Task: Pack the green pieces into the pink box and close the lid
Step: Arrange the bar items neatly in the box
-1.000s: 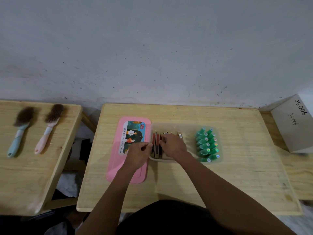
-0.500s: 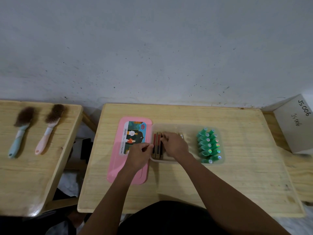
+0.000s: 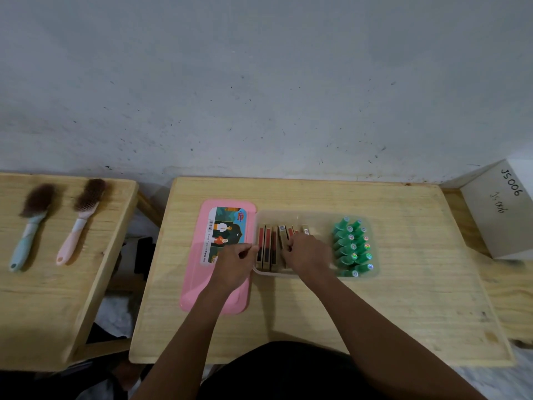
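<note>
A person works with both hands at a clear plastic box (image 3: 314,217) on a light wooden table (image 3: 403,298). The green pieces (image 3: 352,246) stand packed in two rows at the box's 3 o'clock end, their round caps facing up. A row of flat tan-and-red pieces (image 3: 268,246) stands on edge at its 9 o'clock end. The right hand (image 3: 308,255) rests palm down inside the box, fingers curled onto the tan-and-red pieces; whether it actually grips one cannot be told. The left hand (image 3: 233,262) lies loosely curled, its fingertips touching the box's 9 o'clock rim. The pink lid (image 3: 199,284), bearing a picture label, lies flat on the table just beside the box at 9 o'clock, partly under the left hand. Two brushes (image 3: 54,223) lie on a second wooden table at far 9 o'clock. A grey carton (image 3: 501,209) marked "JS006" sits at 2 o'clock.
</note>
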